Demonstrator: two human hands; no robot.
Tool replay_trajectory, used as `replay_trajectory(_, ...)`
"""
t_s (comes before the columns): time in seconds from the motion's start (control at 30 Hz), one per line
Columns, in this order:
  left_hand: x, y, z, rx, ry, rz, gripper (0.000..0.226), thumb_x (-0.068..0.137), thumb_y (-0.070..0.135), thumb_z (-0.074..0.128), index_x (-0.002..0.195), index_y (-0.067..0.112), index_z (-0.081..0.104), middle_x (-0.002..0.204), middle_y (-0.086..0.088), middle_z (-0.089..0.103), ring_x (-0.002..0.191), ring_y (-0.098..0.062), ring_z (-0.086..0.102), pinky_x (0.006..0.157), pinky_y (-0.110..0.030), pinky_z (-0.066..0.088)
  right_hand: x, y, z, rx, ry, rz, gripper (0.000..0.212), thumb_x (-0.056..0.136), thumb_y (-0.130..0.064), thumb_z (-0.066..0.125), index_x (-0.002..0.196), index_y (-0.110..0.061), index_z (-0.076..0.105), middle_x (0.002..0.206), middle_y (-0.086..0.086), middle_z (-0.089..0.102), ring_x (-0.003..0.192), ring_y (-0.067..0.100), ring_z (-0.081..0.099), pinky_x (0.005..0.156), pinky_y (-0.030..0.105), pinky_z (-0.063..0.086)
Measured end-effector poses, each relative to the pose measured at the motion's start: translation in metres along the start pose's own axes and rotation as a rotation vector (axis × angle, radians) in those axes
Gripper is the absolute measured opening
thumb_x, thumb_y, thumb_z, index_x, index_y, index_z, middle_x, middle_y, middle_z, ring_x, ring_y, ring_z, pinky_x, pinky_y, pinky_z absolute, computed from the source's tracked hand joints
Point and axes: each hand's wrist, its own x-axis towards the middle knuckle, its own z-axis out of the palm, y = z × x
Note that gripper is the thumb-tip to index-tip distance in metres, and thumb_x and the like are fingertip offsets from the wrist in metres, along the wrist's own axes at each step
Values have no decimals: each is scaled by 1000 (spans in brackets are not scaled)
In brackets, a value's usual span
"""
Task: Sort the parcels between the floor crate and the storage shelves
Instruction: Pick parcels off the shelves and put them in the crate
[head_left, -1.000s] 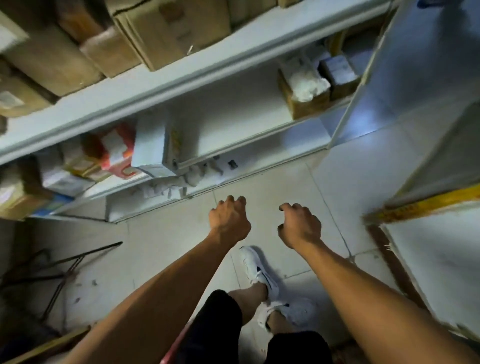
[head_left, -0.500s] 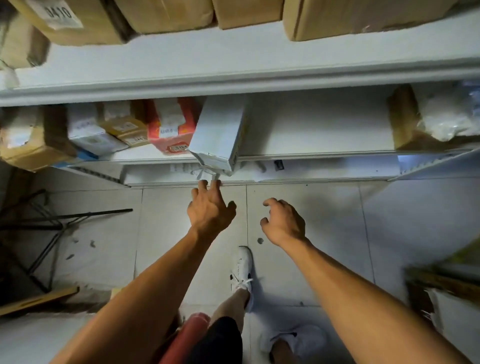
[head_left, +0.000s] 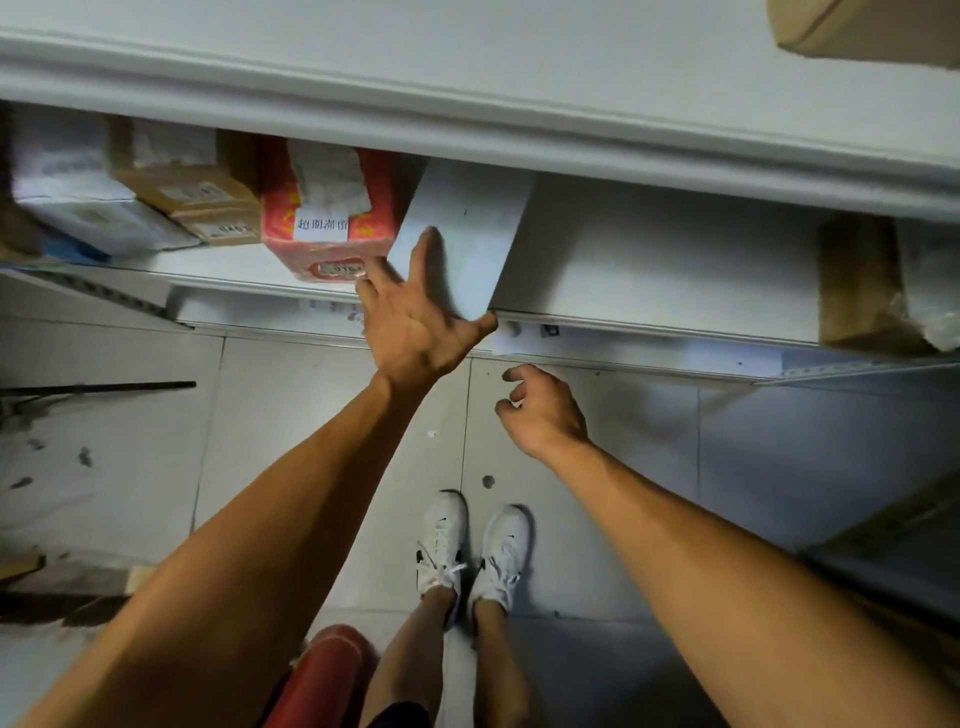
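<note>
At centre frame, your left hand (head_left: 415, 327) lies spread on the white box (head_left: 467, 234) on the shelf (head_left: 649, 270); right hand (head_left: 540, 410) empty, loosely curled. Rigid, probably light: grip both long sides.

Counts: 2 hands, left hand (head_left: 415, 327) and right hand (head_left: 543, 410). 2 white shoes (head_left: 470, 551). Middle shelf (head_left: 649, 270): 1 white parcel (head_left: 467, 234), 1 red parcel (head_left: 327, 218), 1 brown box far right (head_left: 857, 286); left cluster too blurred to count.
</note>
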Motion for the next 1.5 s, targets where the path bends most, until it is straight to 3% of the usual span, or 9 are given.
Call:
replay_trajectory(0.2, -17, -20, -19, -547, -23, -70, 107, 63, 70, 79, 153, 26, 42, 152, 0, 49, 128, -16, 49, 104, -28, 49, -1, 7, -12, 669, 109, 220, 21, 101, -29, 58, 118, -20, 65, 106, 7, 70, 86, 21, 68, 70, 29, 55)
replay_trajectory(0.37, -48, -39, -46, -1032, -442, -444, 63, 56, 63, 78, 111, 33, 76, 109, -6, 75, 97, -24, 73, 69, -36, 62, -5, 10, -38, 1151, -139, 274, 68, 79, -74, 66, 127, -26, 66, 113, 6, 76, 109, 25, 71, 92, 41, 56)
replay_trajectory(0.53, -80, -75, -42, -1184, -749, -781, 85, 59, 69, 70, 123, 14, 71, 121, -19, 65, 115, -36, 65, 78, -50, 59, -12, 18, -44, 1035, -246, 341, 104, 33, -84, 83, 124, -39, 60, 121, 2, 71, 110, 25, 69, 80, 42, 61)
replay_trajectory(0.87, -101, -120, -24, -1365, -1131, -1072, 87, 68, 79, 61, 122, 11, 70, 129, -23, 63, 108, -42, 64, 85, -53, 59, -20, 21, -42, 766, -244, 425, 116, 27, -78, 90, 127, -28, 57, 115, 3, 72, 96, 25, 74, 64, 36, 62)
replay_trajectory(1.07, -108, -125, -23, -1109, -1176, -535, 92, 55, 47, 90, 136, 21, 56, 134, -14, 61, 115, -28, 63, 104, -48, 45, -30, 33, -47, 884, -423, 336, 108, 41, -71, 91, 134, -29, 57, 118, 3, 73, 105, 26, 71, 75, 39, 60)
replay_trajectory(1.13, -109, -122, -21, -885, -1246, -169, 104, 66, 30, 86, 154, 39, 31, 146, -2, 56, 134, -22, 52, 110, -43, 40, -32, 43, -47, 896, -461, 191, 97, 54, -46, 93, 140, -25, 53, 124, 3, 72, 117, 27, 67, 88, 44, 59)
replay_trajectory(1.23, -107, -124, -17, -590, -1193, -57, 126, 57, 24, 97, 150, 50, 16, 147, 15, 52, 145, -12, 36, 120, -49, 30, -37, 53, -50, 843, -518, -15, 97, 58, -3, 93, 143, -11, 47, 130, 8, 69, 122, 28, 65, 98, 46, 56)
replay_trajectory(1.4, -120, -127, -1, -406, -1004, 119, 124, 48, 38, 101, 148, 11, 33, 139, -3, 55, 134, -29, 52, 106, -50, 51, -55, 58, -49, 402, -455, -371, 127, 50, -10, 101, 145, -43, 25, 139, -18, 51, 126, -6, 52, 96, 13, 50)
replay_trajectory(1.5, -130, -128, 10, -524, -911, 233, 92, 61, 20, 99, 134, -7, 50, 127, -18, 64, 118, -39, 63, 90, -59, 57, -65, 67, -43, 246, -337, -592, 132, 52, -23, 100, 151, -35, 14, 151, -10, 36, 138, 6, 43, 106, 26, 48)
